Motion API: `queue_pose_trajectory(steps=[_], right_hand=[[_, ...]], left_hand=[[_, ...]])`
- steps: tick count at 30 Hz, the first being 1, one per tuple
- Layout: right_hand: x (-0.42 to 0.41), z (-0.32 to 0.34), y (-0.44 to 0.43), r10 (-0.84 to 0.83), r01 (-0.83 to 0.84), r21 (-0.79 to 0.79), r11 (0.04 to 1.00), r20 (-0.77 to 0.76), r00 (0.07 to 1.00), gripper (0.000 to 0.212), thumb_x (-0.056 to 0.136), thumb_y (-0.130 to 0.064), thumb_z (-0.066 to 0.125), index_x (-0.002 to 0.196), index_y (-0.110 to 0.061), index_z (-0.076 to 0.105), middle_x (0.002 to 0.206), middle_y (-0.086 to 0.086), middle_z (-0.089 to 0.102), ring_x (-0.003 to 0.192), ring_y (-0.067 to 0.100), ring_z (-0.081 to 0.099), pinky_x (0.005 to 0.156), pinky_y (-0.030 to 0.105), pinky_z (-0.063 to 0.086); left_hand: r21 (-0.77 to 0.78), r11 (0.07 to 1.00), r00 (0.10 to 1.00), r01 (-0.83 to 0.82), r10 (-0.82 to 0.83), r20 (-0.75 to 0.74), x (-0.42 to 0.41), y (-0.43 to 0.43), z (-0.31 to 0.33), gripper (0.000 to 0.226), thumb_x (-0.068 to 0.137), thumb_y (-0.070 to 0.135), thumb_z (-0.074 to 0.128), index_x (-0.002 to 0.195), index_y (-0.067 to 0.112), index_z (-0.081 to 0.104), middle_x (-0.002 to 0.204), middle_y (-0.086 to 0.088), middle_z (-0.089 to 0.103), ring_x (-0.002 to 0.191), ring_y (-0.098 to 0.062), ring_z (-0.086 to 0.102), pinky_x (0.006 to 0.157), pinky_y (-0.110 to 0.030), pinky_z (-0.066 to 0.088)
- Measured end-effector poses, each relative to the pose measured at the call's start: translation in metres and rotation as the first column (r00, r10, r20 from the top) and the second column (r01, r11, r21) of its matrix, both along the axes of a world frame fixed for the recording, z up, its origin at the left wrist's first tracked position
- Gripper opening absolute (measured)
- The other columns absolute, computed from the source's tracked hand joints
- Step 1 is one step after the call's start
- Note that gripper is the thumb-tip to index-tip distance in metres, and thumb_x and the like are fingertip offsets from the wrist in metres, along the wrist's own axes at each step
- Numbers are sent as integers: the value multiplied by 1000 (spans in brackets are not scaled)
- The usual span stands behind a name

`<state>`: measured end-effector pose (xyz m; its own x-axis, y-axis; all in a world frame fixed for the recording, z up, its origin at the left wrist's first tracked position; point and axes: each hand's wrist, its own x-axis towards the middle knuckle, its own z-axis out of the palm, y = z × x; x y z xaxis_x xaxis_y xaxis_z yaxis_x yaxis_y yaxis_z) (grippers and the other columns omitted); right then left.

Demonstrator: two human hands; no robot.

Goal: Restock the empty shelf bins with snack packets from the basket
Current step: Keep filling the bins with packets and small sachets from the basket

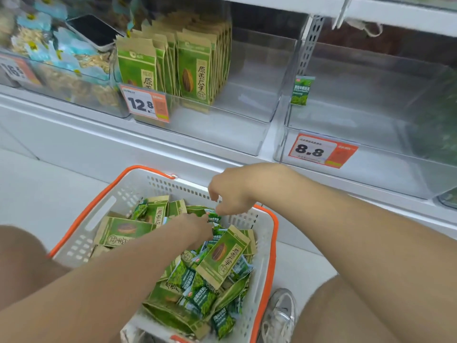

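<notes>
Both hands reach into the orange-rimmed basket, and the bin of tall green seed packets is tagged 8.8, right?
No: the head view shows the 12.8 tag on the bin of seed packets; the 8.8 tag hangs on the neighbouring bin. The left hand and right hand do reach into the basket.

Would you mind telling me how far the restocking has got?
Done: the 12.8 bin holds upright seed packets, filling its left part. In hand: the right hand pinches a small green packet above the basket; the left hand reaches among the packets beside it. Left: the 8.8 bin looks empty, and the basket holds many packets.
</notes>
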<state>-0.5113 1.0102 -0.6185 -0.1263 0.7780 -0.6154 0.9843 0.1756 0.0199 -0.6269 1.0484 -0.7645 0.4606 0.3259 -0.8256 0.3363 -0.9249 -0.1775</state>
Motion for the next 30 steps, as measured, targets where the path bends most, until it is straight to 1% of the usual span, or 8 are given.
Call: queue_pose_trajectory(steps=[3, 7, 10, 14, 19, 22, 26, 30], right_hand=[[4, -6, 10, 14, -15, 11, 1000, 32, 999, 41, 101, -33, 53, 138, -18, 61, 135, 7, 65, 123, 28, 64, 93, 43, 55], [7, -10, 17, 23, -24, 37, 999, 28, 999, 39, 99, -30, 53, 136, -18, 61, 133, 6, 65, 119, 28, 66, 90, 43, 56], [10, -9, 20, 20, -21, 48, 999, 12, 1000, 40, 98, -31, 52, 135, -18, 62, 131, 5, 66, 120, 28, 65, 94, 47, 57], [18, -2, 19, 1, -1, 61, 998, 6, 1000, 41, 97, -37, 53, 131, -16, 63, 129, 6, 67, 121, 31, 65, 97, 52, 56], [29, 33, 4, -42, 46, 89, 995, -36, 998, 41, 98, -20, 51, 134, -6, 65, 132, 19, 66, 124, 35, 62, 102, 48, 54], [41, 46, -9, -61, 64, 134, 989, -32, 998, 34, 95, -18, 56, 123, -5, 70, 116, 16, 71, 113, 35, 66, 95, 46, 57], [58, 54, -25, -167, 174, 159, 972, -60, 984, 36, 88, -43, 72, 103, -11, 75, 93, 4, 75, 88, 25, 72, 78, 39, 62], [64, 68, -37, -225, 298, 206, 932, -315, 922, 37, 83, -47, 83, 86, -12, 71, 68, 1, 71, 67, 21, 71, 60, 31, 56]], left_hand=[[6, 1000, 1000, 5, -5, -4, 2, -6, -10, 73, 101, -5, 55, 164, 20, 28, 175, -12, -2, 155, -37, 27, 109, -53, 44], [-22, 999, 991, -33, 36, 131, 0, 5, -32, 47, 99, -1, 62, 144, 9, 52, 151, -13, 50, 134, -29, 54, 104, -45, 52], [-4, 994, 947, -107, 103, 303, 4, 13, -25, 29, 103, 13, 63, 131, 10, 61, 130, -9, 65, 119, -29, 63, 92, -40, 56], [-64, 967, 798, -246, 239, 554, 13, 17, -1, 27, 98, 36, 69, 120, 20, 66, 117, -6, 64, 108, -29, 64, 84, -39, 53], [-311, 890, 596, -333, 454, 662, 20, 18, 36, 16, 88, 16, 69, 96, 23, 57, 87, 6, 56, 85, -22, 58, 70, -31, 48], [-422, 855, 528, -303, 519, 672, 23, 17, 78, 23, 89, 11, 66, 91, 26, 48, 87, 6, 51, 77, -16, 52, 62, -24, 38], [-606, 751, 351, -265, 660, 665, 15, 17, 134, 29, 92, 10, 74, 92, 24, 48, 84, 0, 60, 68, -21, 56, 59, -34, 48], [-740, 651, 144, -168, 759, 635, 0, 12, 180, 32, 91, 7, 79, 105, 15, 52, 82, -12, 74, 67, -16, 65, 58, -25, 49]])
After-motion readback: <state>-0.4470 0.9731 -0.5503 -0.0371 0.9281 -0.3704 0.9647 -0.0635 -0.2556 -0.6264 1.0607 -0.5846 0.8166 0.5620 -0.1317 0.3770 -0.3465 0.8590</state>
